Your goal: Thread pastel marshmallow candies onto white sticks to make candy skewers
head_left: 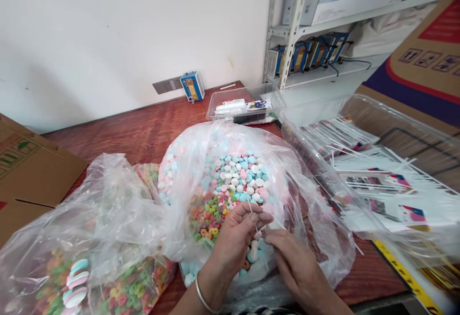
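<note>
My left hand (241,231), with a pale bangle at the wrist, pinches a thin white strand (250,208) between thumb and fingers. Close beside it, my right hand (293,255) has its thumb and fingers pressed together; what they hold is too small and blurred to name. Both hands are over an open clear plastic bag (187,142) of pastel oval candies (247,176) in pink, white and blue. Small colourful ring candies (208,216) lie in front of the ovals, partly behind my left hand. Several pale candies (254,252) show between my wrists.
Left is another clear bag (118,209) of ring candies, with a row of stacked pastel candies (76,284) on it. A clear tray (247,92) stands behind; a larger bin (319,180) holds printed packets at right. Cardboard boxes (32,161) flank the red-brown table (125,128).
</note>
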`<control>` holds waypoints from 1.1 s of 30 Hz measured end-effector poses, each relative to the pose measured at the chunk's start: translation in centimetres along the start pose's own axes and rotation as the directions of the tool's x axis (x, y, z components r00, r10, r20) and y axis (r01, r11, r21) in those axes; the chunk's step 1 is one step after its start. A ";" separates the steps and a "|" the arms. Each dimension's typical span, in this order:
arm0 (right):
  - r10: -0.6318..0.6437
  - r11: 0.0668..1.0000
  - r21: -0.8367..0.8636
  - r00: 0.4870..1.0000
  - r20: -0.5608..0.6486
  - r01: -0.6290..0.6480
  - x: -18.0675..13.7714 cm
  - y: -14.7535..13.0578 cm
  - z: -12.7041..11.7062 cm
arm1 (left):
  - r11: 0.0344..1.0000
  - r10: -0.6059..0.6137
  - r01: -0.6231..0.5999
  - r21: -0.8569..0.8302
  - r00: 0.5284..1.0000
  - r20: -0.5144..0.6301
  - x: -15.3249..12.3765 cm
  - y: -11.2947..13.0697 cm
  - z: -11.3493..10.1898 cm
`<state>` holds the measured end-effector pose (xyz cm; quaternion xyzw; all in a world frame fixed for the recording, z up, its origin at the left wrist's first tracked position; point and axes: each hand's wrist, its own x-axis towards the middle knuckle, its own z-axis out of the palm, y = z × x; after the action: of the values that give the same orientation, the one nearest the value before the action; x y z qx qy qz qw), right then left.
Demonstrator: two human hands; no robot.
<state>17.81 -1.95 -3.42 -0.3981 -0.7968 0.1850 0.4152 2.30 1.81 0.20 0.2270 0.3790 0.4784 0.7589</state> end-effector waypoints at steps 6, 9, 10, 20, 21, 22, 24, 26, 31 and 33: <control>0.248 0.959 0.129 0.968 0.034 -0.251 0.3 0.3 1.8 | 0.956 0.120 -0.095 0.279 0.990 -0.074 -0.6 0.4 0.3; 0.308 0.934 0.183 0.951 0.019 -0.306 0.6 0.2 2.5 | 0.918 0.167 -0.124 0.376 0.982 -0.086 -0.8 0.2 0.6; 0.331 0.923 0.203 0.943 0.021 -0.328 0.7 0.2 2.6 | 0.900 0.186 -0.136 0.414 0.979 -0.082 -0.8 0.0 0.6; 0.710 0.448 0.645 0.685 0.165 -0.619 1.2 0.3 0.1 | 0.331 0.558 -0.216 0.919 0.830 -0.006 1.6 3.5 -3.3; 0.731 0.410 0.661 0.660 0.174 -0.628 1.3 0.4 -0.1 | 0.212 0.565 -0.214 0.953 0.823 0.059 2.2 4.1 -3.6; 0.742 0.386 0.666 0.644 0.186 -0.638 1.3 0.5 -0.3 | 0.104 0.547 -0.212 0.972 0.828 0.122 2.9 4.5 -3.9; 0.750 0.367 0.663 0.629 0.205 -0.653 1.3 0.7 -0.4 | -0.071 0.489 -0.195 0.978 0.848 0.205 4.2 4.8 -4.1; 0.746 0.350 0.663 0.625 0.230 -0.662 1.0 1.0 -0.3 | -0.195 0.481 -0.141 0.971 0.848 0.220 5.3 4.5 -4.1; 0.765 0.304 0.680 0.596 0.243 -0.667 -0.1 1.7 0.1 | -0.388 0.430 -0.048 0.920 0.874 0.227 6.7 3.7 -4.3; 0.773 0.306 0.680 0.591 0.231 -0.666 -0.1 1.8 0.2 | -0.446 0.397 -0.039 0.894 0.887 0.236 6.8 3.5 -4.4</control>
<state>18.56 -0.89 -4.66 -0.5301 -0.3637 0.6127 0.4597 -1.41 9.38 -2.45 0.7699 0.6238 0.1196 0.0613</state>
